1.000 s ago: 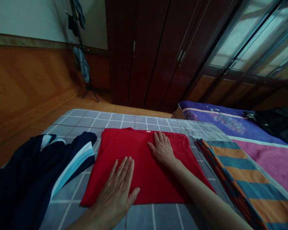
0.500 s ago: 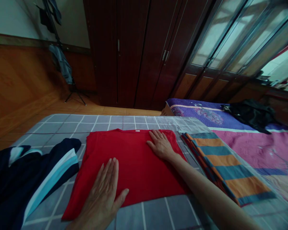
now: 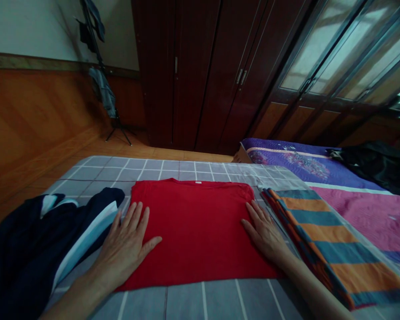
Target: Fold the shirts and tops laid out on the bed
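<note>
A red shirt (image 3: 196, 226) lies folded into a flat rectangle on a grey checked bedsheet (image 3: 183, 302), its small white label at the far edge. My left hand (image 3: 128, 242) rests open on the shirt's left side, fingers pointing away from me and thumb out to the right. On the right edge of the shirt lies my right hand (image 3: 265, 231), also open and palm down. Neither hand holds anything. Left of the shirt is a dark navy garment (image 3: 26, 249) with white and light blue stripes, loosely bunched. A folded orange and teal striped garment (image 3: 333, 240) lies to the right.
Beyond the sheet's far edge stands a dark wooden wardrobe (image 3: 200, 80). A coat stand (image 3: 115, 120) with clothes hung on it is at the far left. On the right, a purple and pink bedspread (image 3: 346, 200) carries a black garment (image 3: 376, 164).
My left hand has moved away from me and left, to the shirt's left side. My right hand has shifted right and nearer, to the right edge. The camera view has turned slightly left.
</note>
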A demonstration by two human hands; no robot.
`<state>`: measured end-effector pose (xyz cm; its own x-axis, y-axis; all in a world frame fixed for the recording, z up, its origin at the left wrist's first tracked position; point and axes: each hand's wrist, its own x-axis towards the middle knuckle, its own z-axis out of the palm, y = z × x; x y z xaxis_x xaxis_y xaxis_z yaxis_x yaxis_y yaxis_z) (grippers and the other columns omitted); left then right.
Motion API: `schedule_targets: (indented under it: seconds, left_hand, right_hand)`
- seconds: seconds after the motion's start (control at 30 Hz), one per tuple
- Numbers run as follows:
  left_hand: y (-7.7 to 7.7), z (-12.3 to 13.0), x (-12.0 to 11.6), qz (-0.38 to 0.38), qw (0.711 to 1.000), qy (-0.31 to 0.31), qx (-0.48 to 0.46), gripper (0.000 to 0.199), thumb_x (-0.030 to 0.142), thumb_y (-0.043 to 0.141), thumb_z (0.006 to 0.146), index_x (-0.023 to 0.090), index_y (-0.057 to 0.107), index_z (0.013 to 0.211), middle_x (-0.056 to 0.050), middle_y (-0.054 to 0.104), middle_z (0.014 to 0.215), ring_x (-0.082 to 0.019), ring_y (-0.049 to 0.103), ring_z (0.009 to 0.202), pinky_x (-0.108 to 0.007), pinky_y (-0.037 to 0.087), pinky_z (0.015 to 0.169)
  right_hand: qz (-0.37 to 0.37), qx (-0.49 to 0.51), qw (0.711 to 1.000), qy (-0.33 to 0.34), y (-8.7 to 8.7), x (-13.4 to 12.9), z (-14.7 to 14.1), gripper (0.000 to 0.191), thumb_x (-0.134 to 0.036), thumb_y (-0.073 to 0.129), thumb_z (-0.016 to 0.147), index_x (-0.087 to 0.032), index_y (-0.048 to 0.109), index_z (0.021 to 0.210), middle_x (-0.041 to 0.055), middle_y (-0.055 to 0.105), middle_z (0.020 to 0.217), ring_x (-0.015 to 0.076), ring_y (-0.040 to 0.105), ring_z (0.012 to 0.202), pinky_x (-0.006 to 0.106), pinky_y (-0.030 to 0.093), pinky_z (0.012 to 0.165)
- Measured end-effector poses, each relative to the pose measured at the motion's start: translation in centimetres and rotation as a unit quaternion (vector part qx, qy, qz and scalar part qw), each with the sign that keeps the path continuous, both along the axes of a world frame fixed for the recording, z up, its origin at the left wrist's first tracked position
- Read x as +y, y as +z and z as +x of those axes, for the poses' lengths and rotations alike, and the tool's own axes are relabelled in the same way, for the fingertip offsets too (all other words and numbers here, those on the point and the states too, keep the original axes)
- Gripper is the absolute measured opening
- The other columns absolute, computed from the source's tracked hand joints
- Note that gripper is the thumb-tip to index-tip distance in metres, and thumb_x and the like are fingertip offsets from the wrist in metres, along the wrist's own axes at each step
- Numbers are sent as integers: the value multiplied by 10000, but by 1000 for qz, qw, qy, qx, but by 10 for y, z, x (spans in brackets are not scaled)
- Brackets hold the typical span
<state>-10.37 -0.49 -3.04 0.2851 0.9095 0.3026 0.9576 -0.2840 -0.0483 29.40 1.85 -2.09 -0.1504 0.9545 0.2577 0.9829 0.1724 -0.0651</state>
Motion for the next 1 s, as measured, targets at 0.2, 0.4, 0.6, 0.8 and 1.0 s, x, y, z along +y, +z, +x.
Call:
schedule_targets:
  seconds: [0.2,0.4,0.6,0.8,1.0]
  left_hand:
    - [-2,-10,10,-62,993,41,-95,795,621,323,873,37,335,1413,-229,311,1475,-343,264,1378,-562,216,1095]
    - [8,-18,27,-11,910,99,-402,594,513,409,883,108,424,1319,-182,493,1340,-285,473,1241,-467,373,1038]
    - [12,-26,32,-10,805,137,-577,449,443,509,845,153,489,1187,-141,563,1237,-247,578,1093,-427,436,961]
    - [10,-28,34,7,756,137,-641,425,398,552,825,159,494,1172,-131,587,1179,-237,585,1063,-403,456,912]
    - [13,-28,35,31,709,134,-691,399,359,579,797,157,513,1135,-112,610,1121,-214,618,986,-385,454,900]
  right_hand:
    - [-12,40,997,-70,18,-4,16,759,-594,383,842,-5,458,1315,236,549,1262,354,495,1199,478,386,1007]
    - [-213,206,942,-156,37,-5,37,620,-632,532,726,-133,629,1080,114,709,869,291,675,788,363,514,693]
    - [-315,317,879,-167,36,2,44,389,-554,676,631,-173,625,690,75,676,621,211,633,545,276,447,468]
    - [-386,541,710,-230,64,-16,20,271,-426,746,624,-199,630,713,98,714,723,264,692,683,334,553,627]
    - [-350,689,578,-261,74,-22,-7,378,-301,810,574,-228,659,913,104,735,878,319,696,821,408,577,738]
